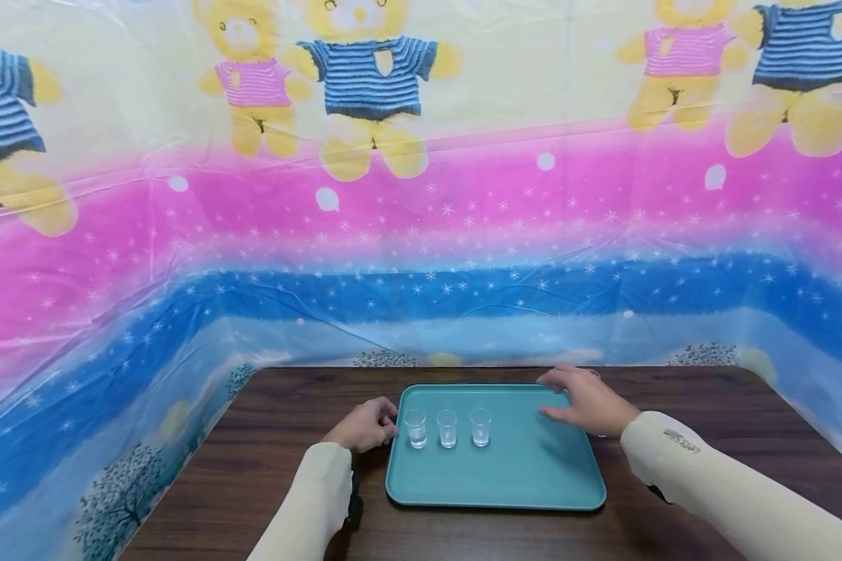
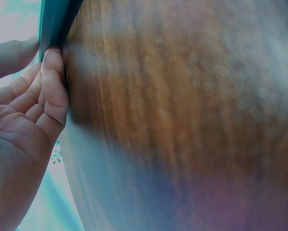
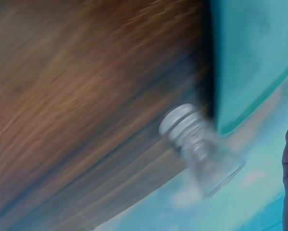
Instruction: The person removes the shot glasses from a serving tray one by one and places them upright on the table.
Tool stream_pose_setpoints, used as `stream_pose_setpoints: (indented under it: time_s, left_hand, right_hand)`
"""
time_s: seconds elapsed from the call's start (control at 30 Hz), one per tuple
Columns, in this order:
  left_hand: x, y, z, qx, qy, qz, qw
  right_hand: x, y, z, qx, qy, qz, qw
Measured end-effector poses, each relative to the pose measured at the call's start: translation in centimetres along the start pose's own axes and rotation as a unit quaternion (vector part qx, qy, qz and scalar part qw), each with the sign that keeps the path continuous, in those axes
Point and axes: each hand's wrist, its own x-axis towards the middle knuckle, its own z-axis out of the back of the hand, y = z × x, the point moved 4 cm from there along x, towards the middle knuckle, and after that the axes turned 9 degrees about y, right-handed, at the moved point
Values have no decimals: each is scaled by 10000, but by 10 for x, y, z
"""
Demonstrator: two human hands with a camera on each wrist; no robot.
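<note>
Tray: the teal tray is laid flat on the dark wooden bench, and its raised rim is seen all around, except where it is covered by the right hand.
Left rim: it is pinched between the thumb and fingers of the left hand.
Right hand: released; it is held over the far right corner, with the thumb and fingers set apart.
Glasses on tray: a left glass, a middle glass and a right glass are placed upright in one row, near the left rim, with small gaps between them.
Room on tray: a wide free surface is left from the right glass to the right rim, and also a strip in front of the row.
Fourth glass: in the right wrist view it is seen blurred, upright on the bench, just beside the tray; whether the rim is touched cannot be told.
Bench edges: room is left at both sides of the tray; behind the far edge a printed curtain is hung.
</note>
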Motion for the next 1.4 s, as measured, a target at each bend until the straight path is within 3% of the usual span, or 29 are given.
stream_pose_setpoints:
  time_s: [0.3,0.63,1.0,1.4]
  left_hand:
    - [2,1,0,36,20,45,10000]
    - [1,1,1,-17,39,97,9999]
    - [1,0,2,-26,89,76,9999]
    - [1,1,2,5,30,105,9999]
  right_hand:
    - [25,31,-21,136,230,204,9994]
    - [37,62,-31,382,614,483,9962]
    - [42,70,-37,404,824,575,9941]
    - [41,72,-42,349,762,762,9936]
